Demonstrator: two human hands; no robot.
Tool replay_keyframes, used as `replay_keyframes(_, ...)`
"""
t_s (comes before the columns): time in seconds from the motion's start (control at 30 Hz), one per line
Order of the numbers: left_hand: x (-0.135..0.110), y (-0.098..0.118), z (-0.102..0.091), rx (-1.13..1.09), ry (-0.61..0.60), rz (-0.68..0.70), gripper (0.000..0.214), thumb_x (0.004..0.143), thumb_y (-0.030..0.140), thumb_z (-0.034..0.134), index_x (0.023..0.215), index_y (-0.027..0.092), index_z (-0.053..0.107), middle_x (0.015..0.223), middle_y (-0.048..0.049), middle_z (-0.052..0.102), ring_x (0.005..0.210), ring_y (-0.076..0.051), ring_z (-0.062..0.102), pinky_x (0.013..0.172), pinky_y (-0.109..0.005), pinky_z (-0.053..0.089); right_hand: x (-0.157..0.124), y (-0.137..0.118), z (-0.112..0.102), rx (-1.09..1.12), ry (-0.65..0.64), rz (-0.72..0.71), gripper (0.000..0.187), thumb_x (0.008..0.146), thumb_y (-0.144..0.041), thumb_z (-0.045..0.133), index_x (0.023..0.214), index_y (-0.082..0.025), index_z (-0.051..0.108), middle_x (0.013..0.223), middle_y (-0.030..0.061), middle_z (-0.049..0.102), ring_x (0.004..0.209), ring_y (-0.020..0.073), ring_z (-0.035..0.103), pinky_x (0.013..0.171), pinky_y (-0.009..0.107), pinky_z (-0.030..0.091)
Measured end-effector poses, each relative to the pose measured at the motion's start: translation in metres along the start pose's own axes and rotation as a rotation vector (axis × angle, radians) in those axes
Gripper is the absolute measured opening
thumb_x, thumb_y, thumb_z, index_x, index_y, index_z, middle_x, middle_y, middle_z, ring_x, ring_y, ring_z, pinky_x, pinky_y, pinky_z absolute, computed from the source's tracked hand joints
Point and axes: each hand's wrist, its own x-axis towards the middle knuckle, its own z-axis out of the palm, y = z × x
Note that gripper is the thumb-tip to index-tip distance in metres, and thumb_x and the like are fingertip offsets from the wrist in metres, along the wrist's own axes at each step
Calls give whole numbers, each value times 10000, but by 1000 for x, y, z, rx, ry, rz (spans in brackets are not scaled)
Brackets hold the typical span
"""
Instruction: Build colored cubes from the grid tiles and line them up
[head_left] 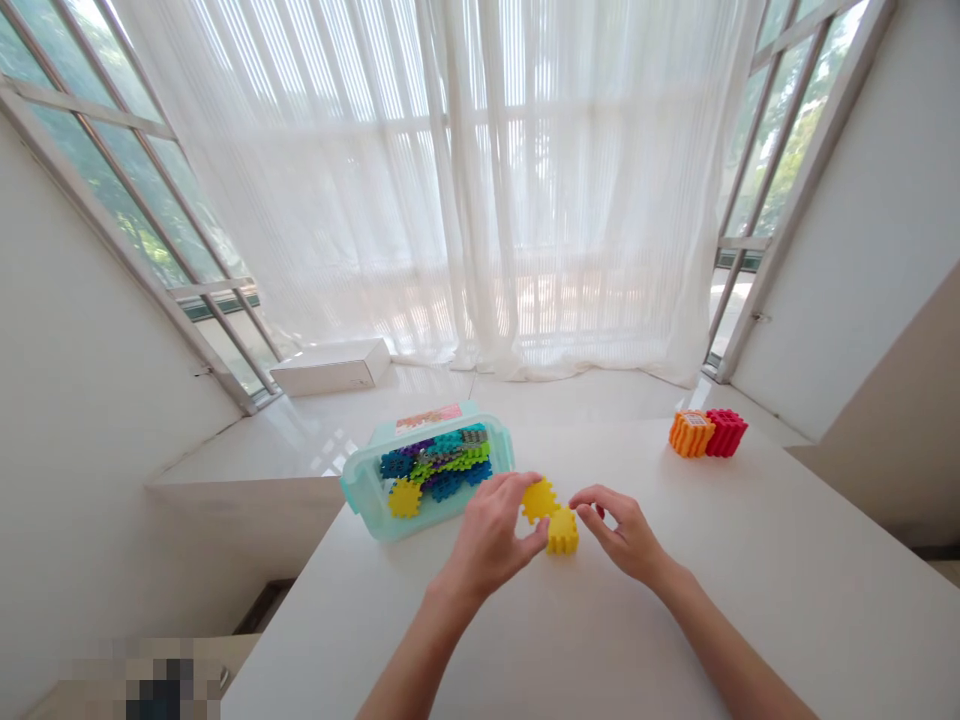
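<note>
My left hand (491, 530) is closed around a flat yellow notched-edge block (538, 499), which tilts between its thumb and fingers. Just below this block, a stack of yellow notched blocks (562, 532) stands on the white table, close to my left thumb tip. My right hand (622, 532) hovers at the right side of the stack. Its thumb and index finger curve towards each other with a small gap, and nothing shows between them. The lower fingers of my right hand are partly hidden.
A pale teal plastic bin (360, 490) on the left holds blue, green, purple, grey and yellow notched pieces. Orange blocks (691, 434) and red blocks (726, 433) stand together at the right. Behind are a white box (330, 368) and a sheer curtain (487, 200).
</note>
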Motion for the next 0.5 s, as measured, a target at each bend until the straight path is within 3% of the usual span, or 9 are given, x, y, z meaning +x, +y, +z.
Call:
replay_keyframes(0.17, 19, 8, 22, -216, -18, 136, 454, 812, 242, 674, 1235, 233, 509, 1197, -79, 645, 1119, -246, 582, 982, -413, 468, 0, 0, 4, 212, 7, 115, 349, 994, -424, 430, 779, -199, 588, 714, 6, 602, 664, 155, 547, 635, 275, 444)
replay_keyframes(0.33, 9, -8, 25, -462, -101, 48, 536, 825, 247, 699, 1315, 256, 482, 1325, -95, 580, 1074, -212, 603, 922, -370, 510, 1, 4, 4, 316, 4, 251, 424, 993, -493, 394, 710, -201, 513, 645, -13, 525, 625, 145, 505, 611, 267, 425)
replay_keyframes(0.43, 6, -11, 24, -522, -106, 11, 546, 805, 247, 726, 1302, 256, 500, 1306, -89, 590, 998, -188, 616, 885, -349, 522, 1, 4, 4, 314, -5, 273, 422, 990, -505, 397, 719, -201, 510, 655, -14, 512, 627, 144, 488, 610, 268, 411)
replay_keyframes(0.5, 6, -10, 25, -529, -97, 10, 569, 772, 249, 757, 1286, 257, 513, 1296, -85, 591, 1050, -202, 601, 900, -350, 516, 1, 3, 4, 305, 3, 285, 424, 986, -509, 401, 715, -202, 508, 653, -16, 499, 621, 144, 471, 603, 270, 395)
